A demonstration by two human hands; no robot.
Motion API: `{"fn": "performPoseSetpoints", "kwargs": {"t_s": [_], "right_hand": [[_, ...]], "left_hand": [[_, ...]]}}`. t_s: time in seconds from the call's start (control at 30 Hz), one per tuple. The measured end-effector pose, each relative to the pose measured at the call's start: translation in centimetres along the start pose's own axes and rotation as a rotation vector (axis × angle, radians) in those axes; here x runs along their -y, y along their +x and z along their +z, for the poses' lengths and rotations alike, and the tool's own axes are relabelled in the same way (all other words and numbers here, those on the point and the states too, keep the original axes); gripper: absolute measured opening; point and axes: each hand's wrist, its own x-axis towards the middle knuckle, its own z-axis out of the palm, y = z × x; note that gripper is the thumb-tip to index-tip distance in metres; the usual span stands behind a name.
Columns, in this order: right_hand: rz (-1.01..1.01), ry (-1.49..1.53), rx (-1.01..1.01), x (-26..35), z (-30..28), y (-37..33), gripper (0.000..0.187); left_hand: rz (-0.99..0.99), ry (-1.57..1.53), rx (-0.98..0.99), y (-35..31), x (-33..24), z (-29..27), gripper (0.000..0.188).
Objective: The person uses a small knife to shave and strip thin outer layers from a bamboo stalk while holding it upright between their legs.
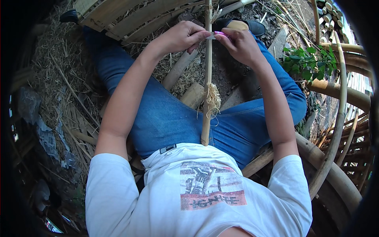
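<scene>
A long pale bamboo strip (pixel 208 67) runs upright through the middle of the view, its near end resting against my lap. Curled shavings (pixel 213 98) cling to it partway along, and more fray out near its far end. My right hand (pixel 240 45) is closed around a small knife with a pink handle (pixel 220 33). Its short pale blade (pixel 212 36) lies across the strip. On the other side, my left hand (pixel 185 36) is closed, thumb and finger pinched at the blade's far end beside the strip. Fingers hide most of the knife.
Slatted wood (pixel 130 17) stands at the far left. Short bamboo pieces (pixel 192 94) lie between my legs among straw and shavings. A leafy green plant (pixel 310 63) grows at the right, near curved bamboo poles (pixel 335 118). Cut bamboo (pixel 331 17) is stacked at the far right.
</scene>
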Motion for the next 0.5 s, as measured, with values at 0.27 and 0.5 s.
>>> {"fn": "performPoseSetpoints", "kwargs": {"t_s": [0.27,0.5], "right_hand": [[-0.029,-0.072,-0.036,0.8,0.1,-0.6,0.031],[-0.003,-0.093,-0.016,1.0,-0.3,-1.0,0.030]], "left_hand": [[-0.024,-0.110,-0.020,-1.0,-0.2,0.9,0.031],[-0.011,-0.093,-0.021,-1.0,-0.4,1.2,0.031]]}}
